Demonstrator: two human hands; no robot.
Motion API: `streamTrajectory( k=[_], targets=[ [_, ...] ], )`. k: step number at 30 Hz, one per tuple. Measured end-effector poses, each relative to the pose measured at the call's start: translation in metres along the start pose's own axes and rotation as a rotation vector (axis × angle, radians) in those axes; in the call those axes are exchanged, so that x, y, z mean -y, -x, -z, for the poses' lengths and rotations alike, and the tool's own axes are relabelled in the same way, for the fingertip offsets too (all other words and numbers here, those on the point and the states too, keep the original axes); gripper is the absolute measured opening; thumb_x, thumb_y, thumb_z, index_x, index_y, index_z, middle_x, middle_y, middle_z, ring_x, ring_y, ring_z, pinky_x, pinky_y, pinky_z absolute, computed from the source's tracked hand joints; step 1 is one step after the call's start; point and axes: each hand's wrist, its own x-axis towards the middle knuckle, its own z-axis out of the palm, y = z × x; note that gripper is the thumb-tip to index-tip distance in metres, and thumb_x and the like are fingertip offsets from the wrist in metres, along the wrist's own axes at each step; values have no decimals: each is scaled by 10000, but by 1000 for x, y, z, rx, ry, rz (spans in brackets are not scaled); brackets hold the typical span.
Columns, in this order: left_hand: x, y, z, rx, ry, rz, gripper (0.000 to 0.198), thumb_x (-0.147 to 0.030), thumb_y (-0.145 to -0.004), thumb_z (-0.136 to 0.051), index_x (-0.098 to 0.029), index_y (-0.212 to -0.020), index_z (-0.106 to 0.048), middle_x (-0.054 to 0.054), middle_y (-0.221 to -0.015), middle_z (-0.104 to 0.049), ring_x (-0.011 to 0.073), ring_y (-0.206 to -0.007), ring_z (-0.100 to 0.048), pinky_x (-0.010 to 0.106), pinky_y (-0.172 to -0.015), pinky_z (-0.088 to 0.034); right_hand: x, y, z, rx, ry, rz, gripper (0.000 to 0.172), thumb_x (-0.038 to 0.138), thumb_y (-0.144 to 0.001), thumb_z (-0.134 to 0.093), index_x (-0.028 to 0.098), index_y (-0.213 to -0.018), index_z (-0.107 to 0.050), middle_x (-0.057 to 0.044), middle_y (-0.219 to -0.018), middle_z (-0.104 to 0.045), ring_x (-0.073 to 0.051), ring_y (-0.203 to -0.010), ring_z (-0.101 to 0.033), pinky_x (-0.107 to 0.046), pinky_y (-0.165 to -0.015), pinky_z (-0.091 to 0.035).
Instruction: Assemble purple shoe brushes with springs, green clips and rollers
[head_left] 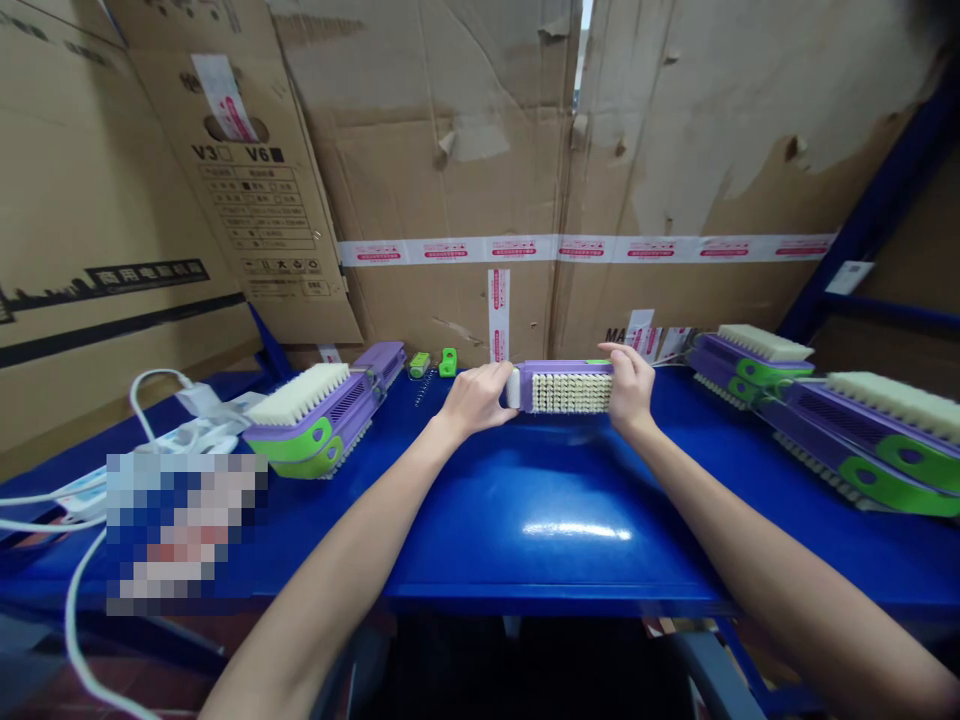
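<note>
Between my two hands, above the blue table, is a purple brush (571,392) with pale bristles facing me and a bit of green at its top edge. My left hand (480,392) grips its left end, next to a whitish ribbed piece. My right hand (628,385) is closed around the right end, with one finger stretched along the top. Behind my left hand lie a small green clip-like part (448,362), another small green piece (419,365) and a dark thin spring-like strip (425,388).
Purple and green brushes are stacked at the left (300,420) and at the right (862,430). A power strip (90,490) with white cables lies on the far left of the blue table (525,520). Cardboard sheets (450,180) form a wall behind. A blurred patch covers the left front.
</note>
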Motion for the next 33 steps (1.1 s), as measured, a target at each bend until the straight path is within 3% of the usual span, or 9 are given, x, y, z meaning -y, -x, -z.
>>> streamTrajectory(
  k=[21,33],
  targets=[
    [1,2,-3,65,185,67,383,-302,-678,-643,-164,-1018,-531,90,-949,-678,261,-870,-674,324,-695,-521,-1,1,-1,-25,-45,-83,266,320,-744,-463,174,-805,-677,-35,-785,-659,-199,-768,-577,-329,-724,-443],
    [-2,3,-6,72,230,63,362,-281,-674,-644,-158,-997,-535,95,-938,-683,258,-847,-679,327,-704,-531,-9,-1,0,-14,-20,-100,284,345,-751,-465,162,-814,-673,-55,-854,-676,-215,-851,-581,-345,-787,-434]
  ],
)
